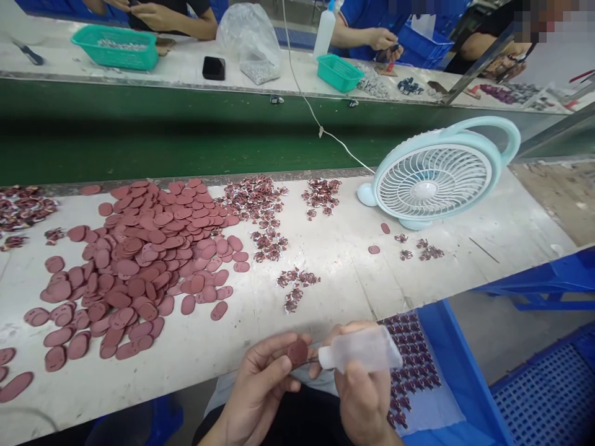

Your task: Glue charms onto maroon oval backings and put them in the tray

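My left hand (260,384) pinches one small reddish-brown oval disc (297,352) between thumb and fingers, just below the table's front edge. My right hand (362,390) grips a small translucent squeeze bottle (362,350), its thin nozzle touching the disc's edge. On the white table (325,285) to the left lies a big heap of the same oval discs (149,260). Small clusters of dark red-and-silver parts (264,217) are scattered beside the heap, some close to my hands (295,285).
A pale blue desk fan (434,176) lies at the table's right, its cable running back. A blue tray (413,365) with rows of finished pieces sits at my right. Beyond a green conveyor belt (186,133), other people's hands work near green baskets (116,46).
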The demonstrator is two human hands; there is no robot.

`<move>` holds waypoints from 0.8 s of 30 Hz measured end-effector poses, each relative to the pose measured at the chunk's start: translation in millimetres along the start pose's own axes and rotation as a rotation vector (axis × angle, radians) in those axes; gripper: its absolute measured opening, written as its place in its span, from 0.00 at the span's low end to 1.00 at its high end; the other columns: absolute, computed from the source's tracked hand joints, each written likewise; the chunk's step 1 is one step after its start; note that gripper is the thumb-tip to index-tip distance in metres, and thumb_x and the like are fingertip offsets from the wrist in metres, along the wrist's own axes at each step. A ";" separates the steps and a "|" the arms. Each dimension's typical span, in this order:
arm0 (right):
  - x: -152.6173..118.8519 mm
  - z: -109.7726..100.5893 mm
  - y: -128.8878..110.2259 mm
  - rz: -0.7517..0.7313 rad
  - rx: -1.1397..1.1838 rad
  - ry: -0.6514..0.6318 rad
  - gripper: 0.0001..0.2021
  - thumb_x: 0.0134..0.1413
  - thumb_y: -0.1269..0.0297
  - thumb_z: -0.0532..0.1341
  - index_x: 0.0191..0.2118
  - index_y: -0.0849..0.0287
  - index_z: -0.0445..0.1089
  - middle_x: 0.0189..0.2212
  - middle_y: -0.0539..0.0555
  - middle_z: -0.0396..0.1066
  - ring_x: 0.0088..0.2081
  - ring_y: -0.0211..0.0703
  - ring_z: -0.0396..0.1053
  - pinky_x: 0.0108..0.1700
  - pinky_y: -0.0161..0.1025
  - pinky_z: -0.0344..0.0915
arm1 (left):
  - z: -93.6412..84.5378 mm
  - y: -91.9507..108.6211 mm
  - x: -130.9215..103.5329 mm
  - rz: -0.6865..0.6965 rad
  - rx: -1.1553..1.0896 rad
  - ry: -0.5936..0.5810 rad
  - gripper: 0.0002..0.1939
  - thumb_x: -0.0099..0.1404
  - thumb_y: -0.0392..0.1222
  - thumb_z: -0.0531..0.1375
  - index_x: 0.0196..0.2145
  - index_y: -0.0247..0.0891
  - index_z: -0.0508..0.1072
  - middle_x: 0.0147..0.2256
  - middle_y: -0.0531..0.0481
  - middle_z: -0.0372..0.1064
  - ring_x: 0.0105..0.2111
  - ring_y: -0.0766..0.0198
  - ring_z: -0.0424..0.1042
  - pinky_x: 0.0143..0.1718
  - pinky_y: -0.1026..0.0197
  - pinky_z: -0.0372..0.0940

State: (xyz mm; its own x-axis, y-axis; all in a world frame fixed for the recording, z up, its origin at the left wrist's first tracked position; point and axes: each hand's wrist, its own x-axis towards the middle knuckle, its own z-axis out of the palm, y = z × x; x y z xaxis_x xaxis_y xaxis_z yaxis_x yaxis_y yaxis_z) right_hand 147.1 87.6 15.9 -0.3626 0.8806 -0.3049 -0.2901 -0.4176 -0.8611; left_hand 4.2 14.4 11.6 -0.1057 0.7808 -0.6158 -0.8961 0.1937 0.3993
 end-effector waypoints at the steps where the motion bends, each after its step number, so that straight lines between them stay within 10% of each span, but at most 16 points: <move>1: 6.4 4.9 -8.0 -0.006 0.068 0.035 0.14 0.58 0.46 0.68 0.43 0.46 0.71 0.28 0.48 0.73 0.25 0.47 0.73 0.24 0.45 0.74 | -0.6 0.3 -0.3 -0.004 -0.008 0.000 0.17 0.56 0.43 0.79 0.43 0.42 0.87 0.49 0.42 0.84 0.40 0.56 0.84 0.31 0.69 0.74; 6: 48.3 -4.9 -37.1 0.268 0.471 0.070 0.17 0.63 0.46 0.65 0.43 0.56 0.73 0.22 0.43 0.67 0.18 0.33 0.66 0.14 0.26 0.63 | -7.4 1.7 -1.5 -0.002 -0.035 -0.009 0.15 0.58 0.41 0.78 0.43 0.42 0.86 0.51 0.42 0.83 0.49 0.50 0.83 0.34 0.69 0.76; 15: 83.7 -50.0 -13.1 0.491 0.961 -0.084 0.15 0.71 0.54 0.63 0.51 0.62 0.69 0.24 0.41 0.65 0.19 0.27 0.63 0.18 0.17 0.64 | -5.4 8.9 -4.4 -0.003 -0.038 0.026 0.16 0.57 0.41 0.79 0.43 0.42 0.86 0.51 0.43 0.83 0.49 0.51 0.83 0.34 0.69 0.75; 20: 62.2 -39.0 -18.2 0.279 0.570 -0.163 0.27 0.67 0.36 0.57 0.45 0.58 0.74 0.21 0.41 0.59 0.14 0.27 0.49 0.09 0.22 0.46 | -11.5 15.0 -6.9 0.048 -0.033 0.091 0.16 0.55 0.41 0.79 0.42 0.41 0.86 0.51 0.42 0.83 0.49 0.49 0.83 0.33 0.68 0.76; 24: 57.6 -20.7 -14.6 0.004 -0.306 -0.184 0.10 0.65 0.51 0.67 0.41 0.52 0.78 0.24 0.45 0.66 0.19 0.34 0.61 0.18 0.31 0.61 | -18.5 20.8 -8.4 0.089 -0.034 0.159 0.18 0.53 0.41 0.80 0.42 0.39 0.86 0.50 0.39 0.83 0.47 0.49 0.83 0.32 0.69 0.76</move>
State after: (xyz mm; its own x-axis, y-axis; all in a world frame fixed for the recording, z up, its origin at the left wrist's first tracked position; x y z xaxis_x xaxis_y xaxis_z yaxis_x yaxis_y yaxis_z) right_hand 148.8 149.0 2.5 -0.5248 0.8123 -0.2544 -0.0196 -0.3103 -0.9504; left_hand -21.5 0.9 12.5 -0.2495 0.6900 -0.6795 -0.8939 0.1058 0.4356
